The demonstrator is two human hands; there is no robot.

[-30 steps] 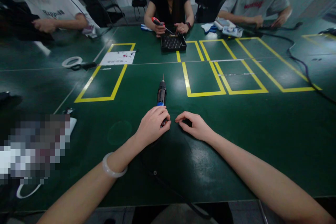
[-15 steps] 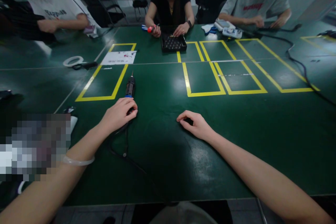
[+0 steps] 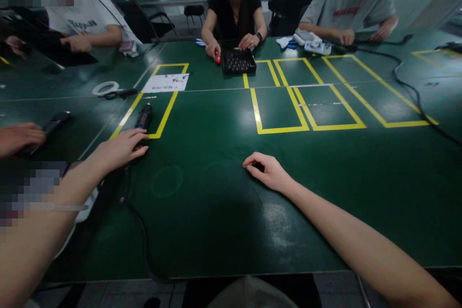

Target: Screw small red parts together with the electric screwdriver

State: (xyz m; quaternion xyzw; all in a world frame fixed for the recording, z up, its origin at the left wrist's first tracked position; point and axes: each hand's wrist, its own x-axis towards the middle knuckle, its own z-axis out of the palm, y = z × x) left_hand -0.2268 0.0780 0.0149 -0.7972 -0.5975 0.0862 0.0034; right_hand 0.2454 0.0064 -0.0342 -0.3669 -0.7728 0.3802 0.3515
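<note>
My left hand (image 3: 121, 149) is loosely closed around the handle of a black electric screwdriver (image 3: 144, 116), its fingers over the top and the thumb at the near side. The tool lies over the near end of the left yellow-taped rectangle, nose pointing away from me. Its black cable (image 3: 143, 231) runs back to the table's front edge. On the bare green table (image 3: 216, 211), my right hand (image 3: 269, 171) rests with its fingers curled in, thumb and forefinger tips together, nothing visible between them.
A white paper sheet (image 3: 166, 83) lies across the left taped rectangle, beside a white tape roll (image 3: 105, 88). Opposite, a person holds a red-handled tool (image 3: 217, 56) at a black tray (image 3: 238, 61). Another person's hand (image 3: 23, 137) is on a dark object at far left.
My left hand has shifted left with the electric screwdriver, the cable trailing along. My right hand has stayed put. Another person's hand has appeared at the left edge.
</note>
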